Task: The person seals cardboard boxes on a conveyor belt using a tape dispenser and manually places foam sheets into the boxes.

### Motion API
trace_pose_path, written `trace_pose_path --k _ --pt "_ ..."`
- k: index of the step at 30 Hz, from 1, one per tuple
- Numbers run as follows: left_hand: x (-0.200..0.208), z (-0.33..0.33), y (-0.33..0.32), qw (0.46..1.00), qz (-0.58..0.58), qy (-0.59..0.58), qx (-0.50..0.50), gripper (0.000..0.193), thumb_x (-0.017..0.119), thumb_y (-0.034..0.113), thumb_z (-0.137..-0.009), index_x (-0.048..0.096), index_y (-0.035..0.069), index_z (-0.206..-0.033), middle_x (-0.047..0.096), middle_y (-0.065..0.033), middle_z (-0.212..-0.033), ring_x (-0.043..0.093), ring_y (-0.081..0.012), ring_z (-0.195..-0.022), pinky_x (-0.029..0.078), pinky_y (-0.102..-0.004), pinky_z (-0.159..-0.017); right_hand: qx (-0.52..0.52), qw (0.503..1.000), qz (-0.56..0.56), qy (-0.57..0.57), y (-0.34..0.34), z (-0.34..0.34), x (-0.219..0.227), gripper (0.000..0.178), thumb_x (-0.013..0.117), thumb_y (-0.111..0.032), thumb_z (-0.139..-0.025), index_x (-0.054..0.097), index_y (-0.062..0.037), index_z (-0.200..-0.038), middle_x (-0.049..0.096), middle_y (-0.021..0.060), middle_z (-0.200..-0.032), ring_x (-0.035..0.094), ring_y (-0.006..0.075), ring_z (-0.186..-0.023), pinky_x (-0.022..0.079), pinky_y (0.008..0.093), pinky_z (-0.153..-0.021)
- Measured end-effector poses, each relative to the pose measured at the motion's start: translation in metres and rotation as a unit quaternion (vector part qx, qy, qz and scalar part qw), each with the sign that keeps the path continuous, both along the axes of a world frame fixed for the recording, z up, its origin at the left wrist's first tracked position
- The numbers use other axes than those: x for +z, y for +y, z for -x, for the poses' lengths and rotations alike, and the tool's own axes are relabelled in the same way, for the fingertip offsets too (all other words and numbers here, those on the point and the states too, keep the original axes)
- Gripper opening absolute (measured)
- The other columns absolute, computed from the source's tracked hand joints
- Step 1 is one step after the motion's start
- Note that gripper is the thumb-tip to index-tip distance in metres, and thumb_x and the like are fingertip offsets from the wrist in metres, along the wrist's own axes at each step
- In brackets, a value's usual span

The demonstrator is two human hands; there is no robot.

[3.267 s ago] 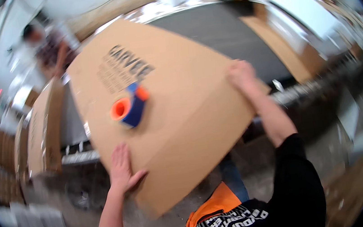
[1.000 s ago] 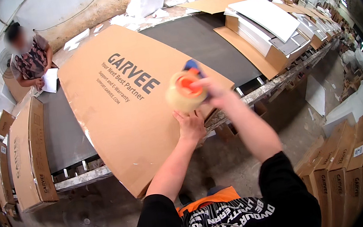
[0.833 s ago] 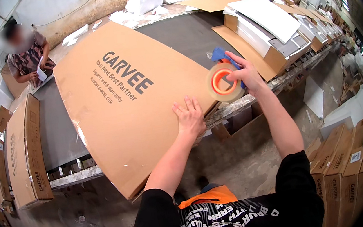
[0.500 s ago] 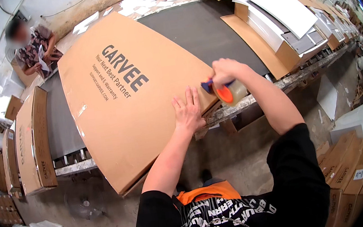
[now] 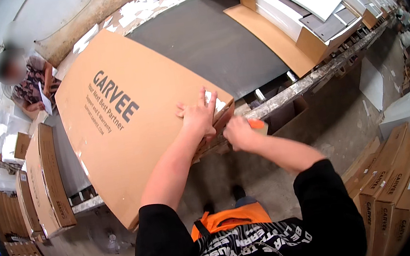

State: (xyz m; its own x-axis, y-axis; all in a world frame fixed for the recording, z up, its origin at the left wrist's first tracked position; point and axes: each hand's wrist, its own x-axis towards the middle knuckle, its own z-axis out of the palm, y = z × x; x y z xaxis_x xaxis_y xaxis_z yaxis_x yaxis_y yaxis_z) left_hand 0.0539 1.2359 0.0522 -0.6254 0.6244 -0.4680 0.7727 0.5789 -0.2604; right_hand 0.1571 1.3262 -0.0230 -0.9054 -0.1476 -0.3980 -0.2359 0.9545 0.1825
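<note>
A large flat cardboard box (image 5: 116, 159) with dark printing lies on the conveyor in front of me. My left hand (image 5: 199, 116) rests on its top near the right corner, fingers spread. A glossy strip of clear tape (image 5: 219, 103) shows on the cardboard beside those fingertips. Just off that corner, lower and to the right, my right hand (image 5: 240, 133) is closed around a tape dispenser (image 5: 257, 124). Only the dispenser's orange hub and part of the pale roll stick out past the hand; its handle is hidden.
The dark conveyor (image 5: 204, 36) runs behind the box. An opened carton (image 5: 312, 45) with white foam and grey panels sits to the right. Closed boxes (image 5: 43, 183) stand at left, more cartons (image 5: 390, 177) at lower right. A co-worker (image 5: 30, 83) holds paper at far left.
My right hand has brought the dispenser down and leftward from the box's top corner to beside its edge. Tape now shows at the corner. My left hand has shifted toward that corner.
</note>
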Motion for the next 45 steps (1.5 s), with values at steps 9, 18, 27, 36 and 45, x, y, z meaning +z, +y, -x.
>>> trace_pose_path --k 9,18,27,36,45 --pt "-0.014 -0.002 -0.008 0.999 -0.040 0.013 -0.030 0.127 0.083 0.032 -0.054 0.009 0.016 -0.155 0.012 -0.0184 -0.160 0.044 -0.0584 -0.122 0.040 -0.0634 -0.101 -0.250 0.918 0.286 0.118 -0.064 -0.119 -0.056 0.055 0.069 -0.028 -0.061 0.066 -0.0210 -0.116 0.053 0.0200 -0.119 0.065 0.0374 -0.084 0.054 0.0464 -0.074" --pt "-0.043 -0.081 -0.297 0.986 -0.160 0.055 -0.006 0.104 0.079 0.034 -0.071 0.022 -0.007 -0.147 0.021 -0.0317 -0.152 0.023 -0.0517 -0.139 0.022 -0.0564 -0.115 -0.429 0.833 0.326 0.123 -0.136 -0.205 -0.047 0.052 0.066 -0.030 -0.070 0.065 -0.0234 -0.121 0.057 0.0120 -0.119 0.063 0.0362 -0.101 0.052 0.0453 -0.086" --pt "-0.090 -0.098 -0.441 0.880 -0.446 0.162 0.024 0.090 0.085 0.039 -0.057 0.053 -0.006 -0.128 0.055 -0.0257 -0.132 0.051 -0.0427 -0.125 0.039 -0.0486 -0.108 -0.063 0.925 0.287 0.242 -0.302 0.007 0.148 0.032 0.064 -0.024 -0.071 0.070 -0.0125 -0.101 0.067 0.0138 -0.098 0.068 0.0332 -0.082 0.056 0.0454 -0.071" --pt "-0.095 -0.097 -0.450 0.863 -0.480 0.153 0.039 0.086 0.086 0.037 -0.054 0.057 -0.005 -0.123 0.057 -0.0241 -0.130 0.054 -0.0413 -0.122 0.041 -0.0488 -0.107 -0.069 0.987 0.145 -0.006 -0.326 -0.035 0.114 0.036 0.068 -0.029 -0.058 0.074 -0.0049 -0.084 0.071 0.0171 -0.089 0.070 0.0302 -0.087 0.057 0.0402 -0.076" --pt "-0.086 -0.095 -0.454 0.867 -0.469 0.163 0.041 0.086 0.087 0.034 -0.053 0.058 -0.006 -0.122 0.057 -0.0249 -0.129 0.054 -0.0416 -0.122 0.040 -0.0484 -0.107 0.099 0.985 0.124 -0.068 -0.346 -0.060 -0.059 0.032 0.079 -0.025 -0.055 0.075 -0.0165 -0.086 0.065 0.0100 -0.095 0.066 0.0305 -0.085 0.056 0.0423 -0.066"
